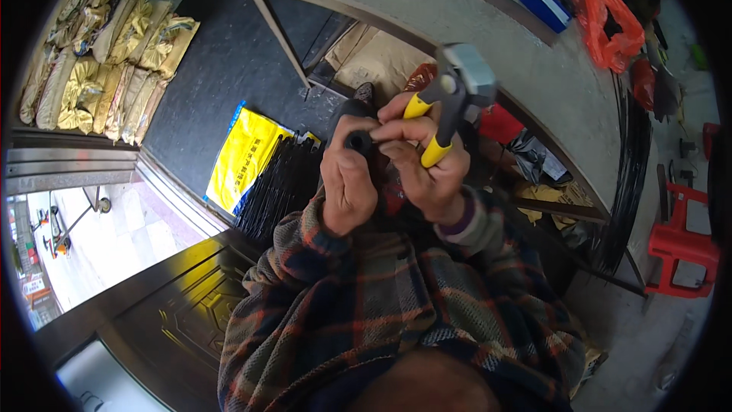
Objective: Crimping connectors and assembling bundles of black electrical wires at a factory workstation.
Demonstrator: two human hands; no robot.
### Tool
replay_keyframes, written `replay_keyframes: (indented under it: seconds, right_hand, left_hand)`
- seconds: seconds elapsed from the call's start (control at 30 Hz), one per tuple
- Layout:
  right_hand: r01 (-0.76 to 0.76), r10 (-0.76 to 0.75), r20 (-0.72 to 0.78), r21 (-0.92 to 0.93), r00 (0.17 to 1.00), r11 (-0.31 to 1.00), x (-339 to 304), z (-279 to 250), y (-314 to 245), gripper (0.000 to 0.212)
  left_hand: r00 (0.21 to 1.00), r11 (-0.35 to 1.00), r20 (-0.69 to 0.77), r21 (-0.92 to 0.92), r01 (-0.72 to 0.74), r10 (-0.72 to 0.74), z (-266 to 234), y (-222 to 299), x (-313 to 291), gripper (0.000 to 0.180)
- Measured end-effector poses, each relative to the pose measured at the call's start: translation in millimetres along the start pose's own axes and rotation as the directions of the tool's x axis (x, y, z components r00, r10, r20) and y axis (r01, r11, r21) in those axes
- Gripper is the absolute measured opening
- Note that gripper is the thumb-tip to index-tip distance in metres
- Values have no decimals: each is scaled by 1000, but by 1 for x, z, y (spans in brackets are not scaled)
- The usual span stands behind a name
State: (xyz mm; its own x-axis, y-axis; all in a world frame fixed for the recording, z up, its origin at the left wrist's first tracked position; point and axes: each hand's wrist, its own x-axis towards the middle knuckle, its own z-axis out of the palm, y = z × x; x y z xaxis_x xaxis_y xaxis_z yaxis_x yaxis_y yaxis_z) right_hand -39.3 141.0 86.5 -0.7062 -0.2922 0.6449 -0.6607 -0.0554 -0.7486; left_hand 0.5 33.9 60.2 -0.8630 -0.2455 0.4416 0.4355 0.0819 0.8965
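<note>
My left hand (pixel 347 183) is closed around a black tube (pixel 357 142), whose round hollow end faces up. How far the tube runs past my fingers is hidden. My right hand (pixel 431 164) holds pincers (pixel 473 75) with a broad grey metal head and black-and-yellow handles. The head points away from me, up and to the right, and the handles stand apart. The fingertips of my right hand also reach over to the rim of the tube, close beside my left thumb and forefinger.
A grey workbench (pixel 488 27) runs along the far and right side, bearing a red plastic bag (pixel 610 27) and a blue box (pixel 545 8). Thin black rods (pixel 271 183) lie on a yellow sack (pixel 248 152) at left. Wrapped bundles (pixel 107 69) are stacked farther left. A red stool (pixel 682 244) stands right.
</note>
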Motion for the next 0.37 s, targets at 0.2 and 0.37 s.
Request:
replay_keyframes:
  seconds: [0.2, 0.37]
  right_hand:
    - [371, -56, 449, -656, 892, 657, -2, -70, -2, 14]
    - [452, 34, 578, -672, 815, 586, 7, -79, -8, 19]
  left_hand:
    - [994, 981, -30, -166, 102, -108, -17, 0, 4, 64]
    - [994, 989, 70, -121, 86, -78, -7, -5, 6, 61]
